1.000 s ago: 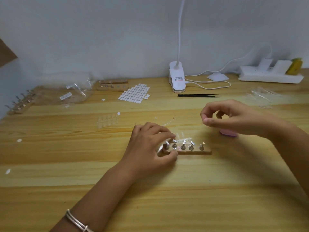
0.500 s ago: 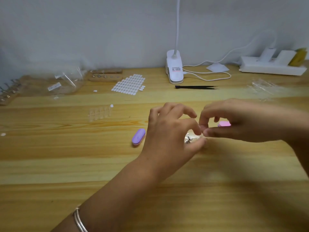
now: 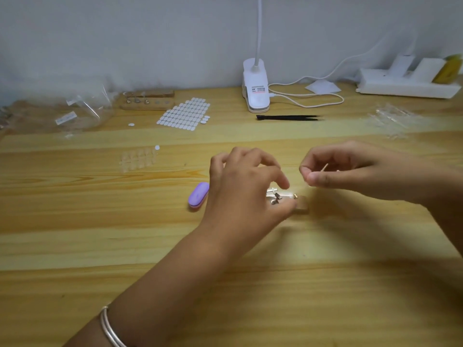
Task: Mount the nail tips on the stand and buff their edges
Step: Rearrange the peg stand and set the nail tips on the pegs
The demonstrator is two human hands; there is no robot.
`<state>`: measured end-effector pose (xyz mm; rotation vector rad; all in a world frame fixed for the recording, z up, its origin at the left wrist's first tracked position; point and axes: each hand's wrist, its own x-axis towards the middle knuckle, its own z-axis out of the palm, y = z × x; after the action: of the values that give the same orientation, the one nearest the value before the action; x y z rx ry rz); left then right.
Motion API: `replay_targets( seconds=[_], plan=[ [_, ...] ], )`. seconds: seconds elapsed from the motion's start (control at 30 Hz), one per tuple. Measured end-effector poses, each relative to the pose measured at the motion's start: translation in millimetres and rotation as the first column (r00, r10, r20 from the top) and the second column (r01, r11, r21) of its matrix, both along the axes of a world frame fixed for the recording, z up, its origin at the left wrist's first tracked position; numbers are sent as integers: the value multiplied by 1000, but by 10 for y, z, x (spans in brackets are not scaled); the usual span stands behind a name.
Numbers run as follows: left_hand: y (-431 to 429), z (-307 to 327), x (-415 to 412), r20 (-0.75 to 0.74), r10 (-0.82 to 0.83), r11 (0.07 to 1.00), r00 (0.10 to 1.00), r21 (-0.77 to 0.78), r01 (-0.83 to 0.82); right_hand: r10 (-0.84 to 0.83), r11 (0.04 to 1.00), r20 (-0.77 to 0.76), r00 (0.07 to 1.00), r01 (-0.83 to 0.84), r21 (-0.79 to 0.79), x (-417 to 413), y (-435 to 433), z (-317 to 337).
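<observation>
In the head view, my left hand (image 3: pixel 245 191) sits at the middle of the frame and my right hand (image 3: pixel 350 174) just right of it, the 2 nearly touching. A second ago they were well apart: the left held only the left end of the stand (image 3: pixel 301 206), and 5 pegs showed in a row. Now the left has slid across it, and only the stand's right end and a few metal pegs (image 3: pixel 275 196) peek out. My left fingers (image 3: pixel 280 181) are curled over the stand, with the thumb on its near side, gripping it steady.

My right fingers (image 3: pixel 317 180) are closed in a pinch on a thin pale sliver, which I take for a clear nail tip (image 3: pixel 325 167); it is too small to be sure. I judge I am about to seat it on a peg, so mounting is under way and buffing is not started.

The purple buffer (image 3: pixel 198 195), covered by my left hand a second ago, now lies in the open just beside its left side, ready to reach.

The worktop (image 3: pixel 100 246) is bare wood across the lower half of the frame, so there is room to pull back. Above the hands, the black tweezers (image 3: pixel 288 117) and the sheet of white pads (image 3: pixel 185 113) lie well apart from them. The clip lamp (image 3: pixel 256 88) stands at the back edge by the wall.
</observation>
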<state>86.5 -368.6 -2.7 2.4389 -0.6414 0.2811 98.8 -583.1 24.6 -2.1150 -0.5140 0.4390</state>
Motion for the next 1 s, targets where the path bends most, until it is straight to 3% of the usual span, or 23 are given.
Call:
replay_targets(
  seconds=[0.23, 0.63, 1.0],
  plan=[
    [-88, -53, 16, -17, 50, 989, 999, 139, -47, 25, 999, -103, 994, -30, -46, 10, 37, -64],
    [-171, -65, 21, -85, 101, 993, 991, 78, -94, -8, 999, -181, 983, 1, -38, 42, 121, -10],
    [-180, -78, 17, -99, 100, 995, 990, 35, -97, -73, 991, -94, 993, 62, -122, 53, 203, 14]
  ],
)
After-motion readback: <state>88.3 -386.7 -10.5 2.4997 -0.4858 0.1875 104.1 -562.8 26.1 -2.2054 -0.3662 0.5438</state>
